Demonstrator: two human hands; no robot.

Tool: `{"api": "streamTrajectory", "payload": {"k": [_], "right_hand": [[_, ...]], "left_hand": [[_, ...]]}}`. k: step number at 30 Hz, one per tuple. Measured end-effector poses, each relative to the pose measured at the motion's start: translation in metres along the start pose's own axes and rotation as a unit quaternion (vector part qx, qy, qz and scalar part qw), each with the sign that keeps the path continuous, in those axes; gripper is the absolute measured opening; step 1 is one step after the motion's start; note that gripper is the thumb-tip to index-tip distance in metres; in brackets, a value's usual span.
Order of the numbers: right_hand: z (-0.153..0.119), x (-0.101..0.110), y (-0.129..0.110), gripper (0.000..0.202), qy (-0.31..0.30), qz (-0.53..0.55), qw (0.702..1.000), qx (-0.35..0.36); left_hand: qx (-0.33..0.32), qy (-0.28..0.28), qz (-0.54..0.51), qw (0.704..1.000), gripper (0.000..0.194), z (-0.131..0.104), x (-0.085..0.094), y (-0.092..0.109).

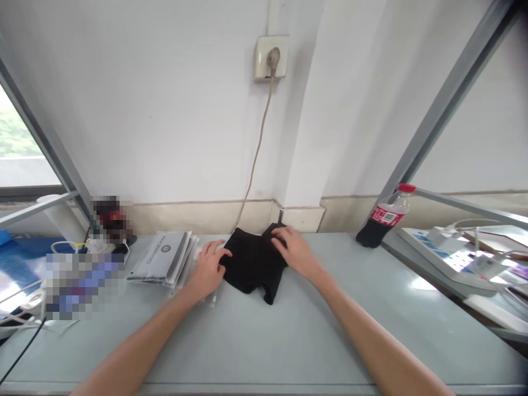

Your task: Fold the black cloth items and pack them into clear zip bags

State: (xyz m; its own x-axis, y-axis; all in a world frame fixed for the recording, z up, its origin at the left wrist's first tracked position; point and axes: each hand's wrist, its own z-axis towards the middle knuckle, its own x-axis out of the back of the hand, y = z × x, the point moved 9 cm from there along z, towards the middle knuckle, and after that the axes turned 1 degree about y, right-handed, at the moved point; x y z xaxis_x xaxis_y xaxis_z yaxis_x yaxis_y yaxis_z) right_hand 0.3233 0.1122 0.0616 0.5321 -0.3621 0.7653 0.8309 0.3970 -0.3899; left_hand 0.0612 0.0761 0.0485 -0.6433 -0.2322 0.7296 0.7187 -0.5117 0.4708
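Note:
A small piece of black cloth (251, 261), its exact kind unclear, lies crumpled on the grey tabletop (264, 341), one corner hanging toward me. At its left edge is my left hand (211, 268), with bent fingers and a gap between thumb and forefinger. My right hand (296, 252) rests over the cloth's upper right part, fingers spread and curved, the tips touching the fabric. Neither hand shows a grip on it. Beside my left wrist sits a stack of grey printed packets (159, 256) in clear plastic.
A cola bottle (381, 217) with a red cap stands at the back right. Power strips and white chargers (447, 239) lie beyond the right frame bar. Cables and blurred items occupy the left side. A cord runs down the wall from the socket (271, 58).

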Motion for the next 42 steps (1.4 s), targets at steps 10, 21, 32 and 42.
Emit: {"api": "streamTrajectory", "payload": {"k": [10, 21, 32, 42], "right_hand": [[-0.027, -0.040, -0.047, 0.051, -0.303, 0.280, 0.911, -0.005], [-0.012, -0.050, 0.012, 0.020, -0.172, 0.198, 0.960, -0.093], [-0.041, -0.054, -0.034, 0.055, -0.332, 0.437, 0.812, -0.200], [-0.006, -0.009, 0.072, 0.041, 0.075, 0.214, 0.944, -0.240]], "left_hand": [[-0.046, -0.118, -0.097, 0.987, 0.028, -0.011, -0.006, 0.048], [0.064, -0.082, -0.051, 0.993, 0.030, -0.004, -0.011, 0.005], [0.003, -0.073, -0.110, 0.991, 0.021, 0.002, -0.021, -0.001], [0.090, 0.123, -0.062, 0.986, 0.032, 0.005, 0.018, -0.037]]}}
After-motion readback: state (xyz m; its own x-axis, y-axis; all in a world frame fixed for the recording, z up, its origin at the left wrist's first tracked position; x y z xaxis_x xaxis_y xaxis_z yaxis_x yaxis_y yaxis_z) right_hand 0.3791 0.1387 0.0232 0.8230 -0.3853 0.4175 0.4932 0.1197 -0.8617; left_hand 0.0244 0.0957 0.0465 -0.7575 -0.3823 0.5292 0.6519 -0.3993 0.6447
